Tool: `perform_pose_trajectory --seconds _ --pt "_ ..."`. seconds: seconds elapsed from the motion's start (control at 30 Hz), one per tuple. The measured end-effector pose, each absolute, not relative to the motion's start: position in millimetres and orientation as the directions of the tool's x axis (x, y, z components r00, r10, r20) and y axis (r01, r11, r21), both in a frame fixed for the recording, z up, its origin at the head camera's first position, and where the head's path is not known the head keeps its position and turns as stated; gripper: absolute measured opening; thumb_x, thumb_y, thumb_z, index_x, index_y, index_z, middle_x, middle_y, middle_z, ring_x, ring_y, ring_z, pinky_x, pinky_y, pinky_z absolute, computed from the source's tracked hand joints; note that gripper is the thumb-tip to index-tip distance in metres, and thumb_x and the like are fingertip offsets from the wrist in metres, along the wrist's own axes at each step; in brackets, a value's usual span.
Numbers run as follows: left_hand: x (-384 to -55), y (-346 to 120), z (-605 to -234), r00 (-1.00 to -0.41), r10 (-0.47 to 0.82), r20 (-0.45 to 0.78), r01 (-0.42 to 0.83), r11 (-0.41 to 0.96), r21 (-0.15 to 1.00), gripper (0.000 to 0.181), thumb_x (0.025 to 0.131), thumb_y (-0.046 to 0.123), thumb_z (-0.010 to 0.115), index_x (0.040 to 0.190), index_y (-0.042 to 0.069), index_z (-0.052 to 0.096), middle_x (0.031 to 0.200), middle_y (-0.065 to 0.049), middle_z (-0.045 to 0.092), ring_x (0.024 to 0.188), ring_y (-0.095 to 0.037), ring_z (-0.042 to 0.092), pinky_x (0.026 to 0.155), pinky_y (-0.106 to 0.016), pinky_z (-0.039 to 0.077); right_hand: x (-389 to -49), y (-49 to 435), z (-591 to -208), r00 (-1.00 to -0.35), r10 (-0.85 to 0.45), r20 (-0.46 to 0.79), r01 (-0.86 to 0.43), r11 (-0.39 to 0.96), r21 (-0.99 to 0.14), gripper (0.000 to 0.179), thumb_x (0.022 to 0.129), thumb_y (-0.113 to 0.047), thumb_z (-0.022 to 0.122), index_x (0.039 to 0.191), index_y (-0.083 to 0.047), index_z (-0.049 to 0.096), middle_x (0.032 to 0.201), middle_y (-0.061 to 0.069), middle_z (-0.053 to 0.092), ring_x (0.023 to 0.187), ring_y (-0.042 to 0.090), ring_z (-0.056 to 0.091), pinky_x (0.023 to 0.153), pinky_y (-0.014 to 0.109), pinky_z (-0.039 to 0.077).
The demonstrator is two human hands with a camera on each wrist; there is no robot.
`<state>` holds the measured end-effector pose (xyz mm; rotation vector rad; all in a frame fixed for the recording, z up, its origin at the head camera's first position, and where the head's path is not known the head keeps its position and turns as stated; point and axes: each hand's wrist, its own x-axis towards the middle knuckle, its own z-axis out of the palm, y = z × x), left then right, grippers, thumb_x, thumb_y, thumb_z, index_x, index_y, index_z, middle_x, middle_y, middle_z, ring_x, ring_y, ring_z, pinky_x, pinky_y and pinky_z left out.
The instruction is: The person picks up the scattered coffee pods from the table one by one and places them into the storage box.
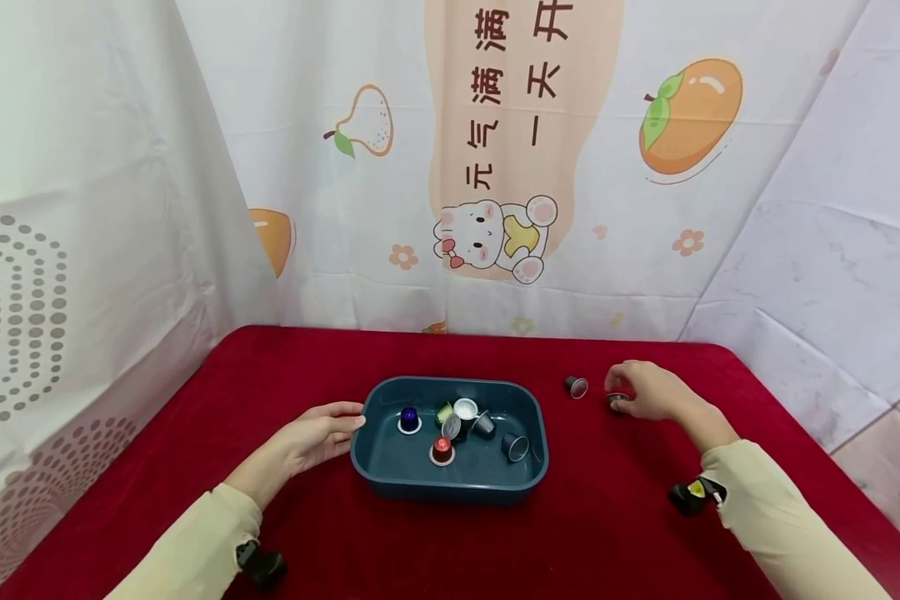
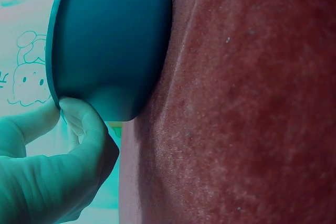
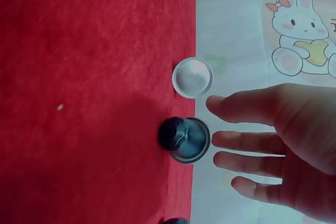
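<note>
The left hand (image 1: 317, 435) pinches the left rim of a dark blue plastic bin (image 1: 450, 483). In the left wrist view its thumb and curled fingers meet at the edge of that bin (image 2: 110, 40). Over at the right, the right hand (image 1: 648, 390) hovers by a dark coffee capsule (image 1: 617, 399). In the right wrist view the fingers are spread, with the tips just beside the dark capsule (image 3: 186, 140) and not closed round it. Another dark capsule with a silver lid (image 1: 577, 387) lies left of this hand.
Inside the bin are several capsules, among them a blue one (image 1: 409, 419), a red one (image 1: 442, 450) and a dark one (image 1: 515, 447). A red cloth (image 1: 607, 517) covers the table. White printed curtains (image 1: 330, 208) hang behind and at the sides.
</note>
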<state>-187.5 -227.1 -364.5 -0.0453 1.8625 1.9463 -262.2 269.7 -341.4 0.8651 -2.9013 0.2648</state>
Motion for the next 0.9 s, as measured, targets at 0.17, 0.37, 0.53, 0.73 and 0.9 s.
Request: perform_pose_trajectory --seconds 0.17,0.37,0.53,0.73,0.9 --pt "-188 -227 -363 -0.901 0.289 -0.323 -0.333 0.015 0.943 0.051 0.096 0.012 0.056 0.137 -0.008 0.033 0.098 0.004 0.065 0.089 -0.005 0.064 0.082 -0.02 0.054 -263 276 -346 -0.822 -0.549 0.154 -0.568 0.813 -0.131 0.018 0.073 -0.008 0.078 0.085 -0.011 0.064 0.078 -0.001 0.057 0.07 0.011 0.047 0.064 0.027 0.042" --pt "-189 -226 -362 -0.902 0.281 -0.326 -0.333 0.026 0.943 0.052 0.096 0.013 0.056 0.138 -0.008 0.033 0.1 0.003 0.065 0.09 -0.006 0.064 0.083 -0.02 0.054 -264 281 -354 -0.793 -0.584 0.172 -0.605 0.786 -0.122 0.022 0.071 -0.006 0.079 0.086 -0.011 0.063 0.081 -0.002 0.059 0.074 0.012 0.05 0.068 0.029 0.046" --pt "-189 -226 -362 -0.903 0.279 -0.327 -0.331 0.033 0.943 0.055 0.096 0.013 0.056 0.14 -0.008 0.031 0.102 0.002 0.065 0.09 -0.007 0.064 0.083 -0.02 0.054 -266 280 -360 -0.769 -0.607 0.198 -0.633 0.767 -0.108 0.026 0.07 -0.004 0.08 0.089 -0.011 0.063 0.085 -0.001 0.061 0.078 0.011 0.052 0.072 0.033 0.05" --pt "-189 -227 -363 -0.903 0.285 -0.321 -0.328 0.025 0.944 0.054 0.096 0.013 0.056 0.139 -0.008 0.031 0.102 0.003 0.064 0.09 -0.006 0.064 0.083 -0.02 0.054 -268 276 -366 -0.764 -0.61 0.212 -0.637 0.766 -0.088 0.027 0.069 -0.003 0.081 0.089 -0.012 0.063 0.086 -0.002 0.06 0.077 0.011 0.053 0.071 0.031 0.051" --pt "-188 -227 -366 -0.903 0.292 -0.316 -0.324 0.019 0.946 0.055 0.096 0.013 0.057 0.139 -0.009 0.031 0.1 0.003 0.064 0.09 -0.006 0.063 0.083 -0.02 0.054 -267 274 -370 -0.757 -0.611 0.232 -0.639 0.766 -0.066 0.027 0.069 -0.003 0.081 0.087 -0.014 0.063 0.084 -0.003 0.058 0.076 0.009 0.052 0.069 0.03 0.051"
